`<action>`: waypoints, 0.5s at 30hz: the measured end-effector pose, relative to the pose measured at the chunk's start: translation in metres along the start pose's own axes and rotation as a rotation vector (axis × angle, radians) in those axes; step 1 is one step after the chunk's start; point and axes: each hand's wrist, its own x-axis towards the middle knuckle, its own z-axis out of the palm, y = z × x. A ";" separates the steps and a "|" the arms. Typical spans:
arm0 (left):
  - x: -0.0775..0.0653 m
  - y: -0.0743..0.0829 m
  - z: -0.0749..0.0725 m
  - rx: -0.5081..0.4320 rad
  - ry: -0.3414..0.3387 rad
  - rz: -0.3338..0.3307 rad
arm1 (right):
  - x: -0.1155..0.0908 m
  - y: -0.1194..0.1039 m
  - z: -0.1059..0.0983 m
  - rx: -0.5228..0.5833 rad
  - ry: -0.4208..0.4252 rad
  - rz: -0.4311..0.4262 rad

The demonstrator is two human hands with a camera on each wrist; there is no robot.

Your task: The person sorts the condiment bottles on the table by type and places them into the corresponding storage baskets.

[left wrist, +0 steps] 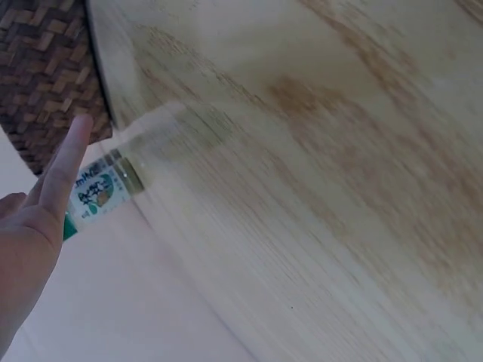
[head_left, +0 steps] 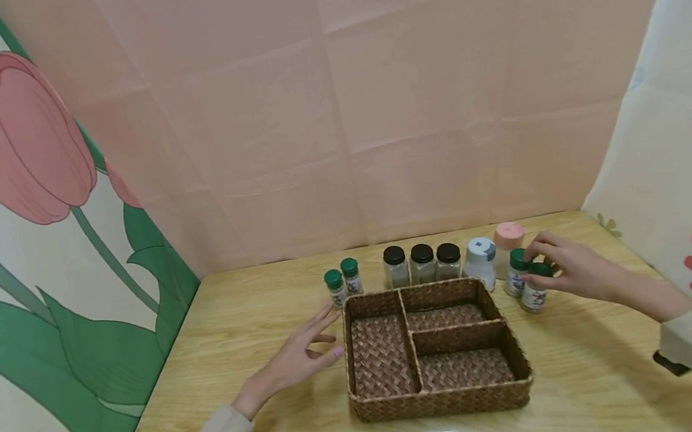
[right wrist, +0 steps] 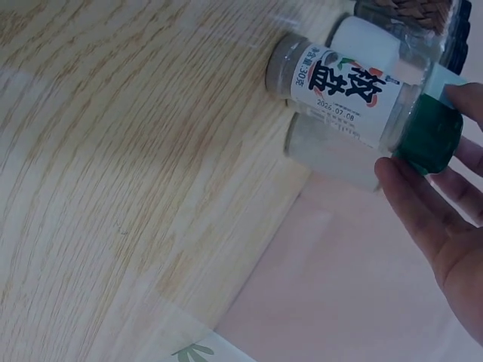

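Clearly, the right hand [head_left: 566, 268] (left hand [head_left: 299, 354] spread) pinches a green-capped jar [head_left: 534, 297] beside the basket [head_left: 445, 403].

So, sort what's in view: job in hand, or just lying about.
Probably the job:
green-capped jars, one pinched by the right hand
woven basket, beside the left hand

Probably just standing about:
black-capped jars
pink-capped container
white bottle

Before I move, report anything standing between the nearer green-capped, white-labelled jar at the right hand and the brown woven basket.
Only the raised right wall of the basket; nothing visible stands on the table between it and the nearer jar. The jar's green-capped twin stands just behind, off the straight path.
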 end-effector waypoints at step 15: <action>0.000 -0.002 0.004 -0.037 -0.054 0.022 | -0.002 0.005 0.004 -0.002 0.023 -0.038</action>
